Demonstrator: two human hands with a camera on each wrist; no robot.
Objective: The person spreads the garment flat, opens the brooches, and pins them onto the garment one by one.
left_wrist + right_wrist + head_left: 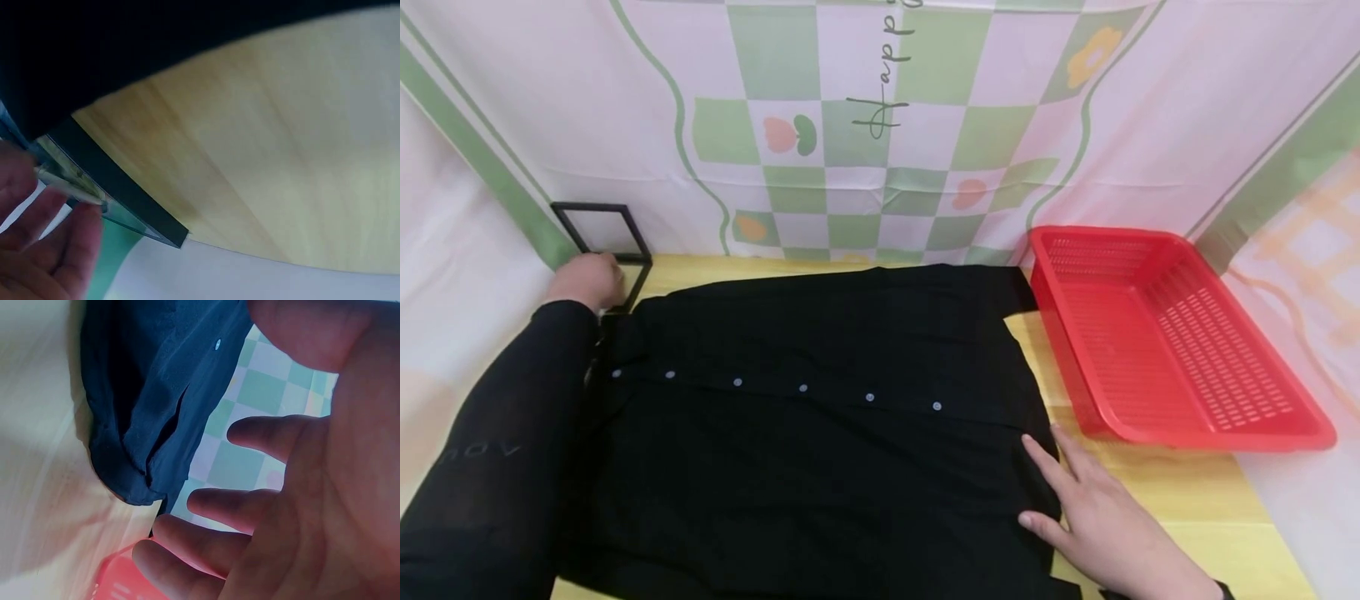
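Observation:
A black button-up shirt (820,475) lies spread flat, its row of pale buttons running across it. At the far left, my left hand (587,279) reaches into a black-edged, clear-sided box (638,233) beside the shirt's collar end. In the left wrist view, the curled fingers (84,240) pinch a thin, pale item (72,187) just inside the box's dark rim; its kind cannot be made out. My right hand (1097,508) is spread at the shirt's hem, fingertips right over the cloth's edge. The right wrist view shows its palm and separated fingers with nothing between them.
A red plastic basket (1078,392) with slotted walls stands on the right, next to a shirt sleeve. The yellow wood-grain table (1210,500) shows around the shirt. A checked green-and-white cloth (925,125) hangs behind, with pale cloth at both sides.

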